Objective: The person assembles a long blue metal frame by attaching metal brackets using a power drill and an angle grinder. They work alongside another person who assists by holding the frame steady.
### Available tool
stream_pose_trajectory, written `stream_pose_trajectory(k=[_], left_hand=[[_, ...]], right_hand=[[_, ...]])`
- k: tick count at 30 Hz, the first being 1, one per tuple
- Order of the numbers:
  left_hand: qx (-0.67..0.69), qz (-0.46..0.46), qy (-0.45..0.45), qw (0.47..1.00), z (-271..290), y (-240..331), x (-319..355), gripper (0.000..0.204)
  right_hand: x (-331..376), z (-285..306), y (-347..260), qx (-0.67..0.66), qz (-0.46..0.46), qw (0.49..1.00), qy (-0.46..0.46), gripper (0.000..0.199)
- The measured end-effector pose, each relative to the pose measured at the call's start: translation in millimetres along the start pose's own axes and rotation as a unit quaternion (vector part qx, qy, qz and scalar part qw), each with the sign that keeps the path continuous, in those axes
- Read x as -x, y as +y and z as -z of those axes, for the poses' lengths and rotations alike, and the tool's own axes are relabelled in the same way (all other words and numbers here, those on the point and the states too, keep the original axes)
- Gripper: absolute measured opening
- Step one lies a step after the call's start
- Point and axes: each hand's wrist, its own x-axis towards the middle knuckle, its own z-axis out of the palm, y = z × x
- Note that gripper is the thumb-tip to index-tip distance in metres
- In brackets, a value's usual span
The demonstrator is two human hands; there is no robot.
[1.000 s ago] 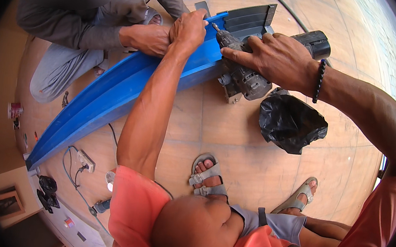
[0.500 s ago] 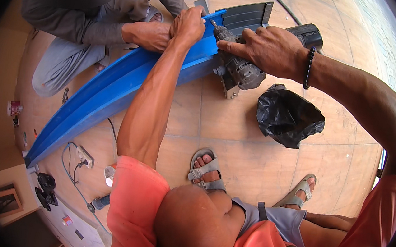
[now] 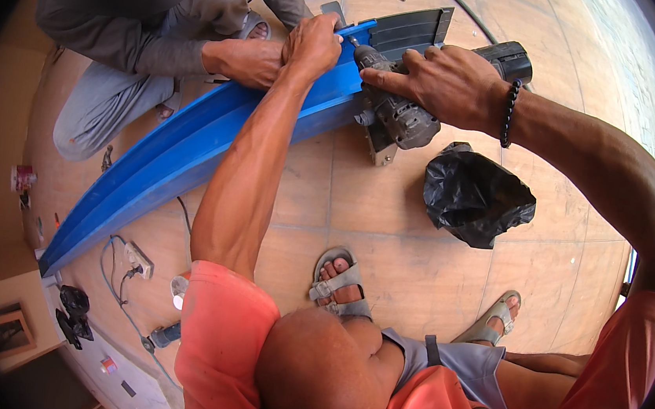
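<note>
A long blue gutter-like channel (image 3: 183, 143) runs from the lower left to the upper middle, where a dark grey section (image 3: 407, 35) adjoins it. My left hand (image 3: 313, 47) is closed over its far edge, fingertips partly hidden. In my right hand (image 3: 459, 87) is a dark cordless drill (image 3: 410, 122), held from above. Its bit (image 3: 354, 42) points at the channel's edge, just right of my left hand; whether it touches cannot be told. Below the channel, beside the drill, a metal bracket (image 3: 381, 147) shows. A co-worker's hand (image 3: 250, 61) rests at the channel next to my left wrist.
The co-worker in a grey sleeve (image 3: 149, 53) crouches at the upper left. A black plastic bag (image 3: 476, 199) stands open on the tiled floor (image 3: 385, 265). At the lower left lie a power strip (image 3: 138, 260) with cables and a white cup (image 3: 178, 289).
</note>
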Motion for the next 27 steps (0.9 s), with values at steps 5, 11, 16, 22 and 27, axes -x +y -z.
stream_pose_trajectory(k=[5,11,16,22,27], left_hand=[[0.016,0.000,-0.011,1.000,-1,2,-2,0.019],[0.015,-0.022,-0.014,1.000,-1,-7,-7,0.020],[0.026,0.003,-0.020,0.999,-1,1,-6,0.020],[0.021,0.012,-0.009,1.000,2,3,-1,0.022],[-0.005,-0.024,-0.002,1.000,-3,-3,-6,0.028]], right_hand=[[-2,-7,2,0.016,0.001,1.000,-0.005,0.048],[-5,-4,1,0.037,0.007,0.999,-0.027,0.050],[-2,-5,5,0.038,0.012,0.999,-0.012,0.052],[-4,0,3,0.066,0.013,0.998,-0.015,0.050],[-4,-5,7,0.098,0.029,0.995,-0.015,0.049]])
